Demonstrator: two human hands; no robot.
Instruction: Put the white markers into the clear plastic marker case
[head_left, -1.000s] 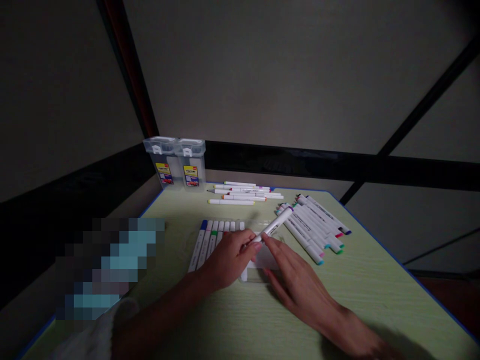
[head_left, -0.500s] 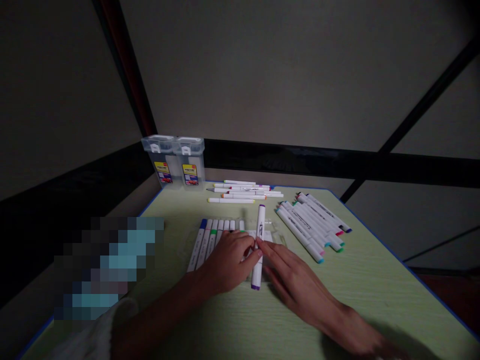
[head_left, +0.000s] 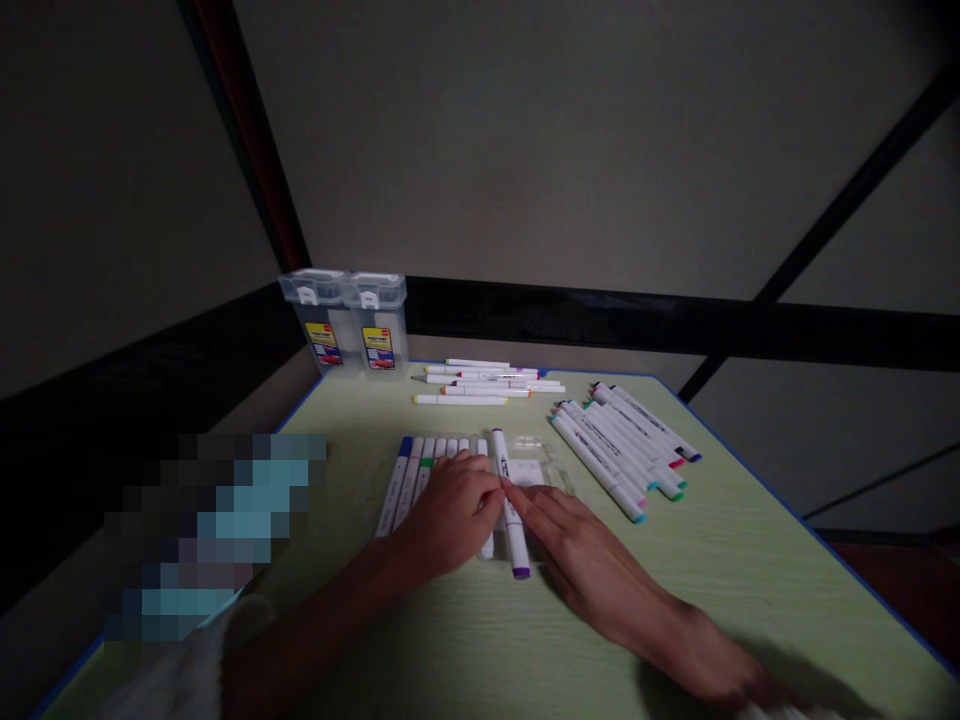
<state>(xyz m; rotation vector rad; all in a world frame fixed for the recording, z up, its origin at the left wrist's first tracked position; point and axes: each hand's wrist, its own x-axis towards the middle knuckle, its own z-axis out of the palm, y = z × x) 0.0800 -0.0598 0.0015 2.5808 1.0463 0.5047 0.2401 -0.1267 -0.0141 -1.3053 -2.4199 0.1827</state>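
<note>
A white marker with purple ends [head_left: 515,535] is pinched between my two hands, its lower end pointing towards me and a little to the right. My left hand [head_left: 459,512] has its fingers curled against the marker's left side. From the right, the fingertips of my right hand [head_left: 589,555] close on it, fingers pressed together. Beneath the hands lies a clear plastic case [head_left: 556,482]. In its left part a row of white markers [head_left: 400,490] lies side by side, some partly hidden by my left hand.
Two lidded clear boxes [head_left: 381,345] with marker labels stand at the back left. Several loose markers [head_left: 480,388] lie along the far edge. More markers [head_left: 611,455] are fanned out on the right of the green table [head_left: 720,600]. A blurred patch covers the left.
The marker has swung from slanting up to the right to pointing away and slightly left, its near purple end shifting right. It has come lower over the case, held by both hands.
</note>
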